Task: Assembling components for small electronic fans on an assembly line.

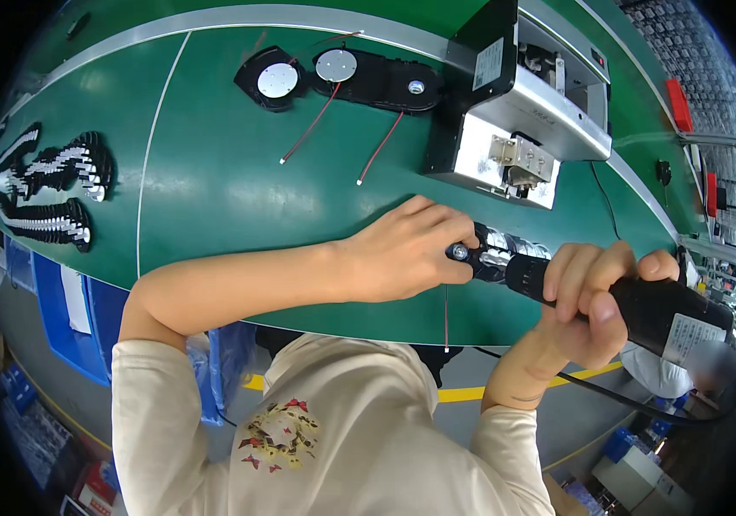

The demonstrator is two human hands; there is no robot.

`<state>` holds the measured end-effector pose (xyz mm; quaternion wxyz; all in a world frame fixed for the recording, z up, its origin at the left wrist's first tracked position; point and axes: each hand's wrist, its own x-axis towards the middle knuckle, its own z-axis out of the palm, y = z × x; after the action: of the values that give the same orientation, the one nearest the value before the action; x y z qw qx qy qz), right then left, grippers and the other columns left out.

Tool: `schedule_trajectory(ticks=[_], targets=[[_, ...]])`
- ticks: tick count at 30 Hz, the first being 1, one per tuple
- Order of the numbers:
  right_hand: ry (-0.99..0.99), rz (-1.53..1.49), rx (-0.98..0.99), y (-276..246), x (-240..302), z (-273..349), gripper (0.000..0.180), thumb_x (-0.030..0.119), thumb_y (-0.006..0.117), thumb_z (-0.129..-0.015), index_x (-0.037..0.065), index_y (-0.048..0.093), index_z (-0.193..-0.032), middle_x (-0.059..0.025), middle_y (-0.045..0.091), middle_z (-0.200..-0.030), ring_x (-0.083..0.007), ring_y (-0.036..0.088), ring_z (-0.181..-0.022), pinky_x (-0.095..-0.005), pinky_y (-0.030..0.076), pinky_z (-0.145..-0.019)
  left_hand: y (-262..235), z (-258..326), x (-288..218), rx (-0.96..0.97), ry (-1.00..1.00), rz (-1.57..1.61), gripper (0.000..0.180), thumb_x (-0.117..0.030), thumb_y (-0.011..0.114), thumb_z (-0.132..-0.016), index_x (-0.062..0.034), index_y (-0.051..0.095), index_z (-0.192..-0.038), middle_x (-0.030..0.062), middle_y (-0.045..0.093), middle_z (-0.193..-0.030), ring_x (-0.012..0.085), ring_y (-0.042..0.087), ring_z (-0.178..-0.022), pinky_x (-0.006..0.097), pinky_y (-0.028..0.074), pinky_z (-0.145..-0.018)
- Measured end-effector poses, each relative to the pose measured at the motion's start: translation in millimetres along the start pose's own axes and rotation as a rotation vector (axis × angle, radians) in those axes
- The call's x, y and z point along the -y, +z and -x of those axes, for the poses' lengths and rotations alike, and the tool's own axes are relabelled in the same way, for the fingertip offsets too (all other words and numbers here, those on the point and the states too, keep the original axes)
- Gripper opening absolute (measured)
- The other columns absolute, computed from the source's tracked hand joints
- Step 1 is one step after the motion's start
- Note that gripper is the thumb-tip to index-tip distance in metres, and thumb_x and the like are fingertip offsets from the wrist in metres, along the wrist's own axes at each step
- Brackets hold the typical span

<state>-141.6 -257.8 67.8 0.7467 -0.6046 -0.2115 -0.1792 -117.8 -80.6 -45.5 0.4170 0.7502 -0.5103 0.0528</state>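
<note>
My right hand (587, 288) is wrapped round a black corded electric screwdriver (673, 314), which lies nearly level with its nose toward the left. My left hand (424, 249) has its fingers closed on a black plastic part (488, 268), close to the screwdriver's nose. A small round metal piece (460, 252) shows on this part beside my fingertips. A thin red wire (446, 318) hangs down below the left hand. The contact between the screwdriver's tip and the part cannot be made out.
Beyond my hands stands a metal and black machine (523, 103). Left of it lie a long black part (389, 83) and a shorter one (269, 79), with silver discs and red wires. Black and white parts (54, 185) are stacked at far left. A blue bin (71, 318) stands below the green table (239, 198).
</note>
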Motion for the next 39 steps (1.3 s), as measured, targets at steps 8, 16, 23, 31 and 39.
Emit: schedule_trajectory(ticks=[8,16,23,31,39], targets=[[0.051,-0.047,-0.038,4,-11,19,0.04,0.001,0.063,-0.081,0.008,0.039,-0.112,-0.0046,0.047,-0.06,-0.0156,0.046,-0.043,-0.0318,0.043,-0.044,-3,-1,0,0.008,-0.006,-0.002,0.019,-0.015,0.071,-0.068,-0.0149,0.07,-0.087,0.0063,0.055,-0.11,0.0285,0.052,-0.112,0.042,0.042,-0.09],[0.109,0.09,0.04,9,2,34,0.034,0.001,0.066,-0.082,0.009,0.037,-0.098,-0.0068,0.051,-0.068,-0.0184,0.05,-0.056,-0.0358,0.049,-0.056,-12,-6,-11,0.091,-0.063,0.082,0.022,-0.01,0.072,-0.063,-0.012,0.07,-0.085,0.0077,0.053,-0.113,0.0293,0.054,-0.108,0.041,0.042,-0.09],[0.061,-0.057,0.045,6,-3,18,0.044,0.002,0.065,-0.079,0.007,0.041,-0.116,-0.0039,0.05,-0.064,-0.0172,0.05,-0.052,-0.0342,0.048,-0.053,-15,-6,-8,0.032,-0.092,0.069,0.02,-0.01,0.072,-0.065,-0.0111,0.069,-0.084,0.0121,0.05,-0.117,0.0294,0.054,-0.101,0.04,0.042,-0.088],[-0.271,-0.11,-0.008,-63,41,-5,0.06,0.004,0.057,-0.08,0.002,0.032,-0.134,-0.0035,0.043,-0.063,-0.0136,0.045,-0.044,-0.0286,0.041,-0.044,-117,-26,-47,0.232,-0.156,-0.035,0.038,-0.012,0.071,-0.065,-0.0133,0.062,-0.103,0.0084,0.054,-0.114,0.0268,0.047,-0.108,0.04,0.035,-0.084],[-0.174,0.044,-0.089,-78,20,-6,0.06,0.007,0.066,-0.077,0.002,0.034,-0.128,-0.0016,0.044,-0.059,-0.0096,0.037,-0.038,-0.0246,0.037,-0.039,-190,-122,124,-0.027,-0.573,-0.624,0.037,-0.015,0.069,-0.066,-0.0151,0.062,-0.103,0.0088,0.06,-0.107,0.0309,0.052,-0.105,0.041,0.044,-0.088]])
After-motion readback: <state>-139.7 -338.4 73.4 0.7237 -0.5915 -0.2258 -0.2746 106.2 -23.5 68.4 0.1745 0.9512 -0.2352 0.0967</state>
